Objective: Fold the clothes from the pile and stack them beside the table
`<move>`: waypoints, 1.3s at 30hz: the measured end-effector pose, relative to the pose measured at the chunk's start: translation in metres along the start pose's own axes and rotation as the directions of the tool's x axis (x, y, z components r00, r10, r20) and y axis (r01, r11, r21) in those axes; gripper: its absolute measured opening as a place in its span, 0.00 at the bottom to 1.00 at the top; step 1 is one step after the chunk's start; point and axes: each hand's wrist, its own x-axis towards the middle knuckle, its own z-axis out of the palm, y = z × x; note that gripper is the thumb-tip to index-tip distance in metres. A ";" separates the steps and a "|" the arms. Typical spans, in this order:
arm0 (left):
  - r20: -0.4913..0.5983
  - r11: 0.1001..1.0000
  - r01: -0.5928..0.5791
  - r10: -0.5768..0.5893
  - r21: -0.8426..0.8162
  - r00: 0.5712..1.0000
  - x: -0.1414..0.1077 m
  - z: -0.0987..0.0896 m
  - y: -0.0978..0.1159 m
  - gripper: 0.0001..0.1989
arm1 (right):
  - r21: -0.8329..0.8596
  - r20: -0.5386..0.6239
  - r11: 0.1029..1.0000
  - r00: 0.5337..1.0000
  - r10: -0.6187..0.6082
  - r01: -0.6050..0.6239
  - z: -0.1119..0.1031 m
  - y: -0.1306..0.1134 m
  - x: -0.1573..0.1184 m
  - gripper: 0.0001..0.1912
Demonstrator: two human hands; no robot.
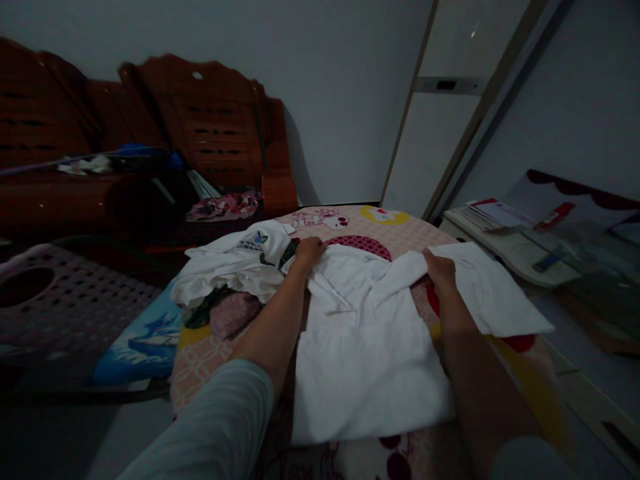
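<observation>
A white shirt (370, 373) lies spread in front of me, its collar end away from me and a crosswise fold line across its middle. My left hand (310, 253) is closed at the shirt's far left corner, by the sleeve. Pinched in my right hand (441, 270) is the end of the right sleeve, drawn out to the side. Left of the shirt is a loose heap of white clothes (230, 263) with a printed mark, and a dusky pink cloth (234, 313) beside it. A folded white garment (493, 290) lies just beyond my right hand.
A patterned pink cloth (200, 360) covers the round table. Wooden chairs (200, 120) stand behind on the left, near a pale perforated plastic chair (75, 293) and a blue printed bag (150, 340). Papers (500, 215) lie on a stand at right, beside a tall white cabinet unit (435, 133).
</observation>
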 end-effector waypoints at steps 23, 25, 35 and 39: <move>-0.141 0.991 -0.001 -0.018 -0.135 0.990 0.003 0.005 -0.001 0.16 | -0.059 0.014 0.995 0.997 -0.080 0.081 0.009 0.000 -0.002 0.25; -0.130 0.996 -0.026 0.015 -0.085 0.991 0.002 0.010 -0.001 0.18 | -0.131 0.044 0.983 0.991 -0.126 0.130 0.009 0.001 -0.002 0.27; -0.120 0.999 -0.037 0.035 -0.020 0.992 0.002 0.010 -0.003 0.19 | -0.291 0.353 0.732 0.781 -0.515 0.615 0.002 -0.024 -0.012 0.26; -0.098 1.000 -0.021 0.020 -0.018 0.995 0.000 0.008 0.000 0.20 | -0.333 0.508 0.675 0.728 -0.460 0.659 0.000 -0.042 -0.024 0.26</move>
